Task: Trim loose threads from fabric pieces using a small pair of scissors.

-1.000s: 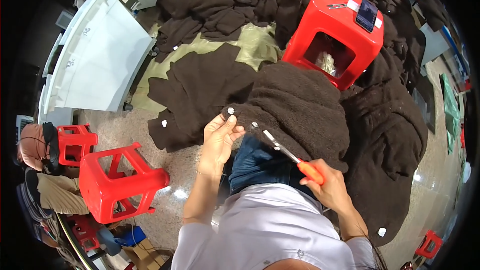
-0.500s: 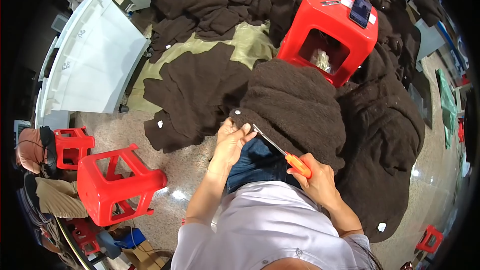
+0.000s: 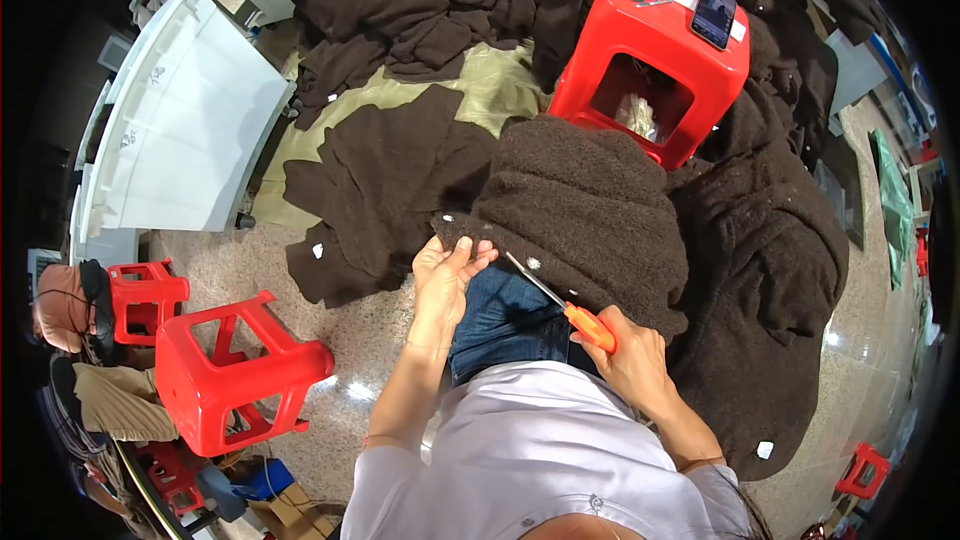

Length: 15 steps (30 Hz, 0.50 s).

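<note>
Brown garment (image 3: 590, 215), on my lap (image 3: 508, 330) at twelve o'clock: likely soft, limp, weighty in bulk; best held by its edge. Left hand (image 3: 447, 270) pinches that edge; right hand (image 3: 637, 360) grips orange-handled tool (image 3: 590, 326).

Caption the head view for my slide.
Left hand holding a brown garment by its edge, right hand gripping an orange-handled tool.

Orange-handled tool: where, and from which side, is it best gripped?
Probably by the orange handle, from its lower-right end, as the right hand grips it: it is stout enough to wrap fingers round, while the thin metal shaft points up and left, towards the left hand.
</note>
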Tool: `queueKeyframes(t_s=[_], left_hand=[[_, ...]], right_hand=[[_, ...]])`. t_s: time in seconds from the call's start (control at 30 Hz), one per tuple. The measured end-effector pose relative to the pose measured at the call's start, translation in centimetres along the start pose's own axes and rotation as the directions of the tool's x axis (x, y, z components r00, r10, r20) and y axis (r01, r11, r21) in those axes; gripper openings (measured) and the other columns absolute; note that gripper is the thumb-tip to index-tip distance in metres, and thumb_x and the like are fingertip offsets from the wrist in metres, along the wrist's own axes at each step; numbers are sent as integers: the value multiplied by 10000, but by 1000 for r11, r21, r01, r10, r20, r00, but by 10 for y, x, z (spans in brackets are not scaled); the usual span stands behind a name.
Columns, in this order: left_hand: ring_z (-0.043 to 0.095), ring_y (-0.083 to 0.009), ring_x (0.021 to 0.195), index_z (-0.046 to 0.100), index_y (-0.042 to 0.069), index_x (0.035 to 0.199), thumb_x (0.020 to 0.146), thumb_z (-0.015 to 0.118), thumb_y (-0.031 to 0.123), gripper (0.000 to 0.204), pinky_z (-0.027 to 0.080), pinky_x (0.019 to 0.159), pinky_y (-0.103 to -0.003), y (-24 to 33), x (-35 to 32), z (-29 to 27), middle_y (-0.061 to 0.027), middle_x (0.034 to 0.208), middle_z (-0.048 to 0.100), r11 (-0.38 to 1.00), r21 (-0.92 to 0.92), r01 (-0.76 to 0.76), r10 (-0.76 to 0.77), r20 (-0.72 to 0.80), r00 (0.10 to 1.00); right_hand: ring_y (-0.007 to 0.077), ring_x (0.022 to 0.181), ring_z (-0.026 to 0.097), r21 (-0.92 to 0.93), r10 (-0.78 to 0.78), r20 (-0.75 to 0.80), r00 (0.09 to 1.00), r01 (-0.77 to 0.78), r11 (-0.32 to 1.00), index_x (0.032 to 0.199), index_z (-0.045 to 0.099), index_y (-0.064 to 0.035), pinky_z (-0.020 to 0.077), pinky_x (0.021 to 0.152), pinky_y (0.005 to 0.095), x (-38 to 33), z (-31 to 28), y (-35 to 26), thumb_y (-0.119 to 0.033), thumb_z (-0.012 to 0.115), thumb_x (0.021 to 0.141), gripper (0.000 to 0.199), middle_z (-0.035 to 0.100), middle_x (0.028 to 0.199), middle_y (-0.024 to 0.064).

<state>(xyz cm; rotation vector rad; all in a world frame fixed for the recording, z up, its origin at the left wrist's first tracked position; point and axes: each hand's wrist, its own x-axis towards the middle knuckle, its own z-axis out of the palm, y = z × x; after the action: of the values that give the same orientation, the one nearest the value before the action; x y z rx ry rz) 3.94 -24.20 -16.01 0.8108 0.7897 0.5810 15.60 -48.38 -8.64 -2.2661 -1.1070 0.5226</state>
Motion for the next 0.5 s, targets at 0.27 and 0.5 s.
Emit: queueKeyframes(t_s=[0.27, 0.5], left_hand=[[667, -218, 884, 525, 79, 1198, 1008, 509, 220, 237, 576, 693, -372, -16, 6, -8, -103, 1067, 659, 995, -40, 94, -94, -15, 995], [684, -224, 883, 519, 74, 1195, 1014, 503, 238, 244, 593, 735, -371, -17, 8, -11, -100, 1041, 671, 997, -29, 74, -74, 8, 997]], right_hand=[[349, 627, 660, 96, 87, -7, 996, -86, 992, 890, 591, -50, 500, 558, 388, -8, -6, 9, -263, 746, 831, 270, 633, 654, 151], [359, 624, 654, 13, -37, 77, 996, 36, 999, 873, 597, -56, 494, 545, 409, -15, -3, 7, -306, 751, 827, 297, 634, 675, 154]])
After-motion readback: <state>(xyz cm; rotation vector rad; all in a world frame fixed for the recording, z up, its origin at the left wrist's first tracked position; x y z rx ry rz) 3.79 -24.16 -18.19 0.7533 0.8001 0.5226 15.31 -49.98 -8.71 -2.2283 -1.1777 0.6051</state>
